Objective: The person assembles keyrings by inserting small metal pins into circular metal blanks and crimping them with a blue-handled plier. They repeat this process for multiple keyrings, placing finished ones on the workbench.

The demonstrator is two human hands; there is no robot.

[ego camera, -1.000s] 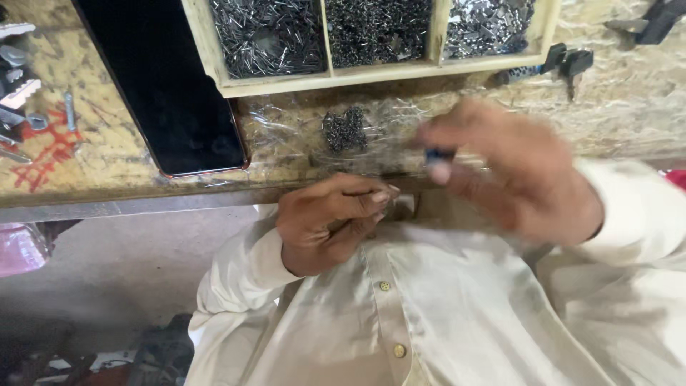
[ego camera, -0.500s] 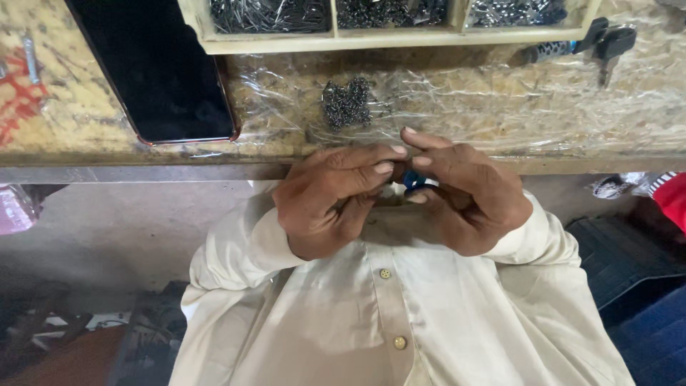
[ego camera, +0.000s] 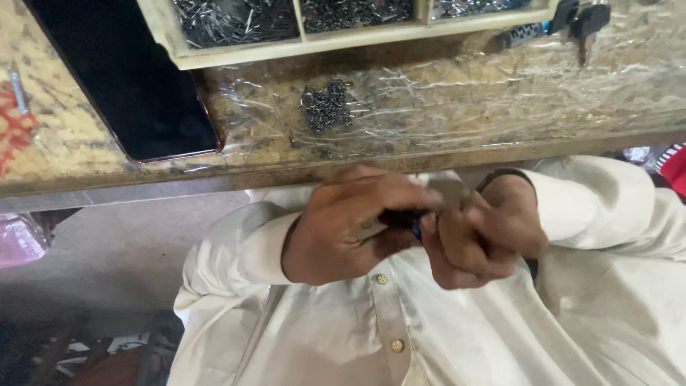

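Both hands (ego camera: 421, 229) — small dark part (ego camera: 401, 218)

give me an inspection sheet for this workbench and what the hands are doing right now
Surface: chipboard bench under clear plastic film.
Job's things: small dark tool with blue tip, gripped between both hands.
Clutter: pile of small dark screws; divided tray of metal parts; black phone; keys.
Grippers: left hand and right hand closed on the tool, in front of white shirt.
Cables: nothing seen.
Surroundings: grey floor.
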